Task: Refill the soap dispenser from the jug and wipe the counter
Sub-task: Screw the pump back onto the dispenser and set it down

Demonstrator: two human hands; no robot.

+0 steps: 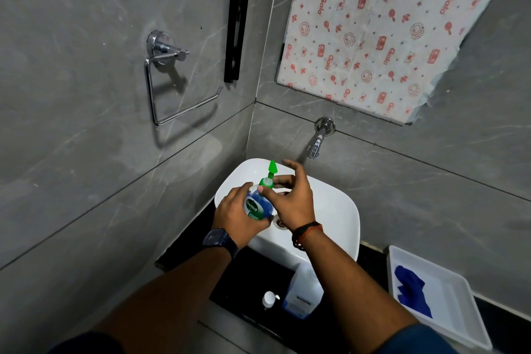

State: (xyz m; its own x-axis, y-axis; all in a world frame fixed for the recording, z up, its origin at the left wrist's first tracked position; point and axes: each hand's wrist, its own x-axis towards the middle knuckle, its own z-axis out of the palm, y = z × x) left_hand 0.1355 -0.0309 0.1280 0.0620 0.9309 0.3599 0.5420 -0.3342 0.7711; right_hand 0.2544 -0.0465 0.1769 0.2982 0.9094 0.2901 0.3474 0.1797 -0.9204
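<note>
Above the white sink basin (342, 210) I hold a Dettol soap dispenser (258, 203) with blue liquid and a green pump top (269, 174). My left hand (238, 215) wraps around its body from the left. My right hand (293, 198) grips the green collar of the pump with thumb and fingers, the other fingers spread. On the black counter (238, 276) below stands a translucent jug (303, 290) with a label, and beside it lies a small white cap (269, 298). A blue cloth (412, 293) lies in a white tray (459, 316) at the right.
A chrome tap (317, 141) juts from the grey tiled wall over the basin. A chrome towel ring (172, 86) and a black wall fitting (235, 34) hang at the left. A patterned sheet (388, 26) covers the wall above.
</note>
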